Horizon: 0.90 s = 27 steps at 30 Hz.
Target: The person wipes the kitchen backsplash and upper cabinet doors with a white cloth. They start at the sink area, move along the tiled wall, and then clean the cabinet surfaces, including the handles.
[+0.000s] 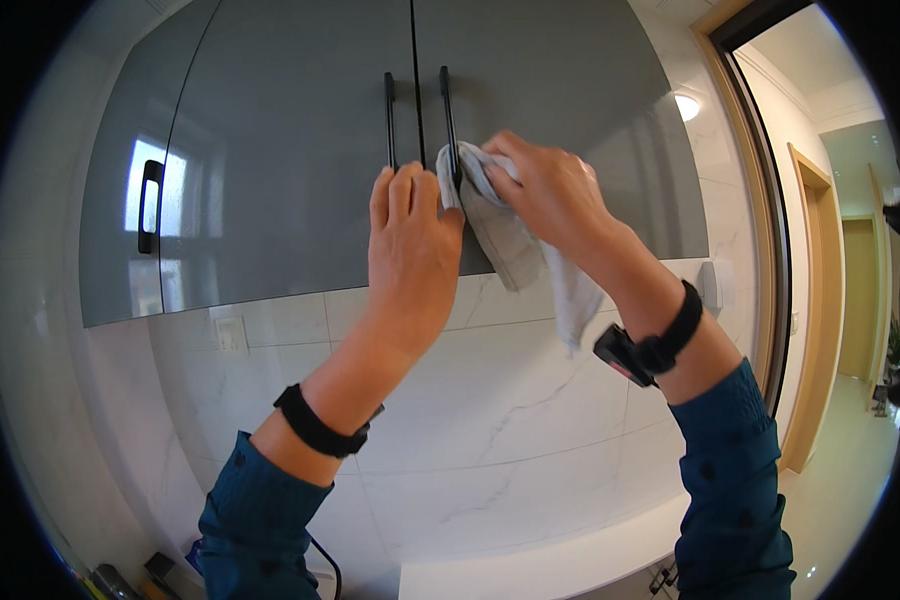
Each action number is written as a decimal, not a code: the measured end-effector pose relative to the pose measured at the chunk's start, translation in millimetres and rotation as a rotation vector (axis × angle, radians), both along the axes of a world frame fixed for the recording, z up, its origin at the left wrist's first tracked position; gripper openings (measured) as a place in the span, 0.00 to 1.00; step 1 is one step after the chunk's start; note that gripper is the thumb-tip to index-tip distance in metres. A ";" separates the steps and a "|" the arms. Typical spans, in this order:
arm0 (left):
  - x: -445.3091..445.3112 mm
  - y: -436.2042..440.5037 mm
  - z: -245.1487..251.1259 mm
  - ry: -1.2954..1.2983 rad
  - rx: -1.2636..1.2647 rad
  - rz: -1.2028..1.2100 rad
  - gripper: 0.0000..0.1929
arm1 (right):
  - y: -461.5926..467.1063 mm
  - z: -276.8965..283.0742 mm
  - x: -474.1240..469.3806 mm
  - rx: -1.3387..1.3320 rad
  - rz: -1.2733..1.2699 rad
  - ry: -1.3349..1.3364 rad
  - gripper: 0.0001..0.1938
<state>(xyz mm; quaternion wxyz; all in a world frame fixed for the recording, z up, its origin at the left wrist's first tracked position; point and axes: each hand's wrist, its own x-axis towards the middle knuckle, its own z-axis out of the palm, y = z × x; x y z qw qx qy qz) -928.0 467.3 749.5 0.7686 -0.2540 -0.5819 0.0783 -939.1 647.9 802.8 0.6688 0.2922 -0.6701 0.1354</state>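
Note:
A light grey cloth (pixel 504 238) is tucked behind the black bar handle (pixel 450 112) on the right door of a glossy grey wall cabinet (pixel 292 150). My right hand (pixel 559 191) grips the cloth to the right of that handle, and its loose ends hang below the cabinet's bottom edge. My left hand (pixel 416 232) is raised against the left door, with its fingers over the lower end of the left bar handle (pixel 390 116). The cloth's left fold touches the side of this hand; whether the fingers pinch it is hidden. Both doors are closed.
Below the cabinet is a marbled tile wall (pixel 495 405) with a white socket (pixel 231 335). A white countertop (pixel 540 559) runs beneath. Another black handle (pixel 150 206) is at far left. On the right, a doorway frame (pixel 765 225) opens to a hallway.

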 end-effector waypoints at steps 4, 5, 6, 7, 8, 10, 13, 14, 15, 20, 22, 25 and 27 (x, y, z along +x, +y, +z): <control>4.8 2.1 1.7 -0.027 -0.029 -0.004 0.02 | -13.9 3.5 -5.9 -0.035 0.113 0.142 0.07; 4.1 0.9 7.9 -0.044 -0.039 0.001 0.01 | -12.8 -2.5 -5.9 -0.015 0.117 0.126 0.06; 2.5 0.9 16.2 -0.018 -0.022 0.016 0.02 | -8.3 -15.0 -4.8 -0.007 0.108 0.077 0.06; 0.4 0.3 26.2 0.008 -0.003 0.031 0.03 | -5.2 -28.6 -3.8 -0.017 0.091 0.016 0.06; -0.8 -2.7 34.8 0.000 0.024 0.054 0.03 | -5.2 -43.6 -2.5 0.005 0.062 0.031 0.06; -2.9 -7.3 46.5 0.032 0.028 0.020 0.04 | -2.7 -65.6 0.3 0.026 -0.017 -0.009 0.06; -5.7 -7.5 41.7 0.000 0.017 0.009 0.04 | 5.5 -56.2 2.5 0.042 0.060 0.026 0.07; -5.8 -7.1 35.6 -0.013 0.012 0.011 0.03 | 5.8 -47.2 2.4 0.032 0.061 0.026 0.07; -5.7 -6.3 26.9 0.013 -0.006 -0.005 0.03 | 4.5 -35.9 1.8 0.008 0.050 0.018 0.07; -0.7 -4.7 -3.5 -0.002 -0.040 -0.080 0.01 | -12.0 6.7 -5.6 -0.029 0.108 0.048 0.07; 0.1 -6.9 4.9 0.004 -0.043 -0.047 0.02 | -15.8 -3.4 -6.4 -0.051 0.149 0.061 0.07; -2.2 -8.4 32.5 0.052 0.010 -0.022 0.03 | -5.6 -44.7 -0.7 0.035 0.012 0.026 0.07; -3.7 -9.4 39.9 0.076 0.034 -0.007 0.03 | -1.1 -61.2 2.5 0.033 -0.036 0.035 0.06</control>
